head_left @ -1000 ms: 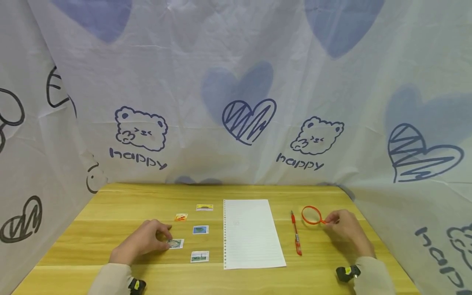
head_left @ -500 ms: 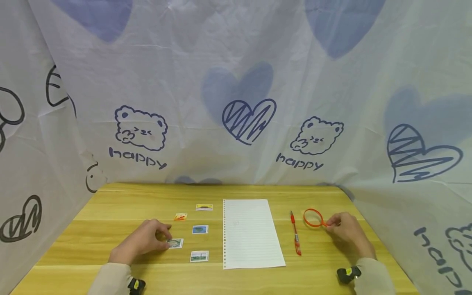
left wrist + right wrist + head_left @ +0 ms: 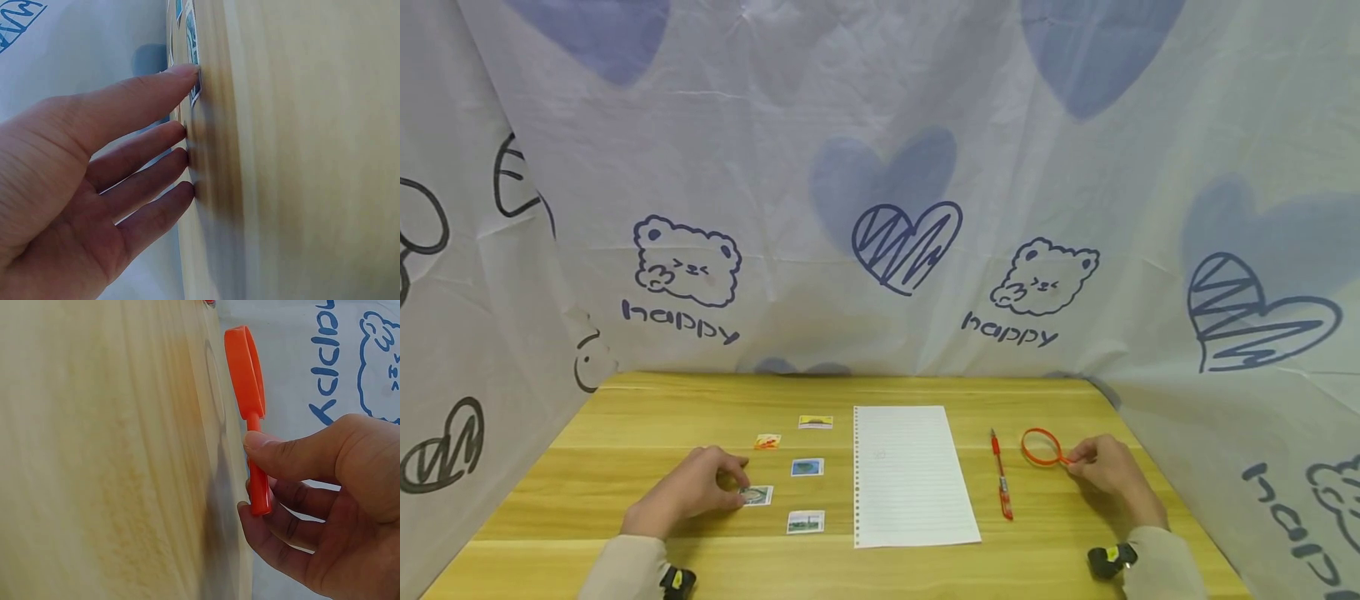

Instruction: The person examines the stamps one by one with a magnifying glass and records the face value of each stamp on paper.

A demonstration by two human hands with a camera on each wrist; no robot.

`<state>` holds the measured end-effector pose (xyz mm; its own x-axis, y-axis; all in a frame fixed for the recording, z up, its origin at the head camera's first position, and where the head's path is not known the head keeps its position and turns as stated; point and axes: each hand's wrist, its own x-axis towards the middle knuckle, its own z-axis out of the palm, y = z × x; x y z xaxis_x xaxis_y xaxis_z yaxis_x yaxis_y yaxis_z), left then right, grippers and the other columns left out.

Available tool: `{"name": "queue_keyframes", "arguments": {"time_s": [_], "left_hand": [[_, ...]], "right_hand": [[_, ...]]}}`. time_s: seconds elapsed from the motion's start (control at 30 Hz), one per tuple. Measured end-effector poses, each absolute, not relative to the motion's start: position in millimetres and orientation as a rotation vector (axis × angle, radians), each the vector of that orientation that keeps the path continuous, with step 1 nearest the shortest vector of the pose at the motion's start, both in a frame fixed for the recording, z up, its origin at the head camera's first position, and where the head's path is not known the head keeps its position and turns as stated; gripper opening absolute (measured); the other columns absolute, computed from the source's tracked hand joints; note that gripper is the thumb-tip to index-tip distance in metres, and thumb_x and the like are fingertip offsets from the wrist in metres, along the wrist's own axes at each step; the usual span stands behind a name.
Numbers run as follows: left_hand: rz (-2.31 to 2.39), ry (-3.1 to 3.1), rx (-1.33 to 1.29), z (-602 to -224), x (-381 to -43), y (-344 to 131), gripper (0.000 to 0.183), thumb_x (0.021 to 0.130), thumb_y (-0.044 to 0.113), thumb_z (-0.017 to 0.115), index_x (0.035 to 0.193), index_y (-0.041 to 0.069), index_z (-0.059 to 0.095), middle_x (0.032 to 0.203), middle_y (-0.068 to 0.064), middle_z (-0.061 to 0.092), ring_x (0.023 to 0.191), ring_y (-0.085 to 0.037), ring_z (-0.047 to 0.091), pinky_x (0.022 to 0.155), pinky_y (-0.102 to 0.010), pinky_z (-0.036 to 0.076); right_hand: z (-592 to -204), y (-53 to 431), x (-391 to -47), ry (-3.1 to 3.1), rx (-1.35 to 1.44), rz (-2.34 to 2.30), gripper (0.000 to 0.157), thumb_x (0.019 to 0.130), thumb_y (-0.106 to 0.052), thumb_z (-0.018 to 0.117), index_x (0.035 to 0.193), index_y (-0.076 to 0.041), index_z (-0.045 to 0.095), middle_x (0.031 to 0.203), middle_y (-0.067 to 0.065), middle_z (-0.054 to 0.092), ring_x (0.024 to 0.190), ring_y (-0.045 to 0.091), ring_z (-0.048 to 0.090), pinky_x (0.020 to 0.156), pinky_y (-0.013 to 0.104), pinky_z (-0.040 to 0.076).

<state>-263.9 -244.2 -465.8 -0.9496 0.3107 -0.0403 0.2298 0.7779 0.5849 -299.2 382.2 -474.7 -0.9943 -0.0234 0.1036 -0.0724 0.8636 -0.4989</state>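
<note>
My left hand (image 3: 688, 492) rests on the table at the left, its thumb and index finger holding the left end of a greenish postage stamp (image 3: 760, 496). In the left wrist view the thumb tip lies over this stamp (image 3: 192, 37), and the other fingers reach to the tabletop. At the right, my right hand (image 3: 1108, 468) grips an orange-red magnifying glass (image 3: 245, 375) by its short handle (image 3: 259, 487), thumb on one side and fingers on the other. The round lens end points left and is raised over the table, casting a shadow.
Other stamps lie around: a yellow one (image 3: 816, 422), an orange one (image 3: 767, 442), a blue one (image 3: 808, 467) and a green-and-white one (image 3: 806, 522). A lined paper sheet (image 3: 913, 479) sits mid-table, with a red pen (image 3: 1002, 475) to its right. Printed cloth (image 3: 790, 275) encloses the table (image 3: 880, 575).
My right hand has drawn the magnifying glass slightly right and nearer to me, away from the pen. The left hand and the stamps stay in place.
</note>
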Motion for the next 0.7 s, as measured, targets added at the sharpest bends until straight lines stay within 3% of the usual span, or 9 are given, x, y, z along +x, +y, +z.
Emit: {"name": "queue_keyframes", "arguments": {"time_s": [0.7], "left_hand": [[0.901, 2.836, 0.424, -467.2, -266.0, -244.2, 0.017, 0.076, 0.013, 0.09, 0.089, 0.02, 0.08, 0.134, -0.023, 0.068, 0.132, -0.052, 0.055, 0.111, -0.065, 0.044]], "right_hand": [[-474.4, 386.9, -296.7, -2.961, 0.057, 0.784, 0.004, 0.084, -0.005, 0.078, 0.086, -0.002, 0.075, 0.078, 0.003, 0.073, 0.072, 0.013, 0.06, 0.069, 0.03, 0.049]]}}
